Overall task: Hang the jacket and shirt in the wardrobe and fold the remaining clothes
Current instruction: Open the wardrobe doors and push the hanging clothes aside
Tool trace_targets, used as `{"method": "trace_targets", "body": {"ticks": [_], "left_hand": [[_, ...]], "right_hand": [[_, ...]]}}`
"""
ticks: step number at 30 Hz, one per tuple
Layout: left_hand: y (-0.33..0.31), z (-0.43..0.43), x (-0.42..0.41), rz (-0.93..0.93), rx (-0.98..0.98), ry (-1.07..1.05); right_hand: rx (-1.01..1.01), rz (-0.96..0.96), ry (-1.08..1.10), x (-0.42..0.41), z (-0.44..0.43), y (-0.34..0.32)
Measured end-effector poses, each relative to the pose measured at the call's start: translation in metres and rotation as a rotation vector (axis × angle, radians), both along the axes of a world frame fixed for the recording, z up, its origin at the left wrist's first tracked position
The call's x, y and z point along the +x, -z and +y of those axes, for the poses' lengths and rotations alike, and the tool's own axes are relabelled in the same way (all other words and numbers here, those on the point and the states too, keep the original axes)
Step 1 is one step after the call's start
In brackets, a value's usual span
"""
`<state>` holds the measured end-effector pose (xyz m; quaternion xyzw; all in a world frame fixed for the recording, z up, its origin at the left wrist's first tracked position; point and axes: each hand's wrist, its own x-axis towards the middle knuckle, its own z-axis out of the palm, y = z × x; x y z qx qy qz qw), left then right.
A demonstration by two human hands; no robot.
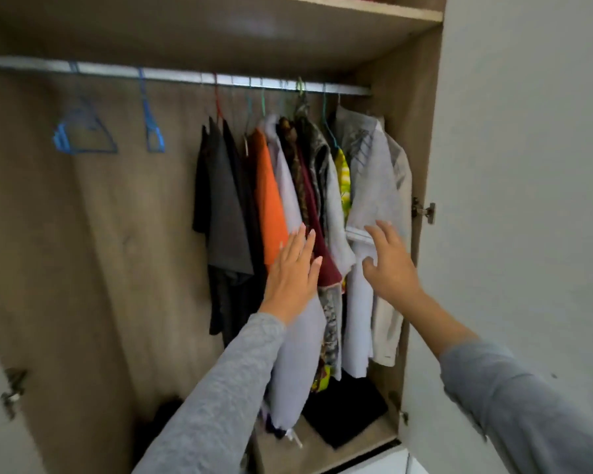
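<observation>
My left hand (pixel 293 271) lies flat, fingers straight, on the hanging clothes (pixel 271 200). My right hand (pixel 389 265), fingers spread, holds nothing before the pale grey, creased shirt (pixel 374 186) on the rail (pixel 185 75).

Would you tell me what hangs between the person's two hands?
In the head view, a maroon garment and a pale garment hang between the left hand and the right hand.

Clothes (pixel 288 186) right of hangers (pixel 86 131)
</observation>
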<state>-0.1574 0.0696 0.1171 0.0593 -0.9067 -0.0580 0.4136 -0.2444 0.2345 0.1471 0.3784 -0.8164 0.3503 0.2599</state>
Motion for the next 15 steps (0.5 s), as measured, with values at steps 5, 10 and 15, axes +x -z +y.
{"method": "trace_targets", "body": {"ticks": [5, 10, 15], "left_hand": [[-0.023, -0.095, 0.057, 0.177, 0.003, -0.248], [-0.050, -0.180, 0.097, 0.303, 0.079, -0.357], [-0.073, -0.258, 0.108, 0.419, 0.433, -0.287]], "right_hand": [[-0.099, 0.022, -0.239, 0.028, -0.108, -0.041], [-0.266, 0.085, -0.410, 0.052, -0.198, -0.097], [-0.442, 0.061, -0.519, 0.073, -0.267, -0.158]]}}
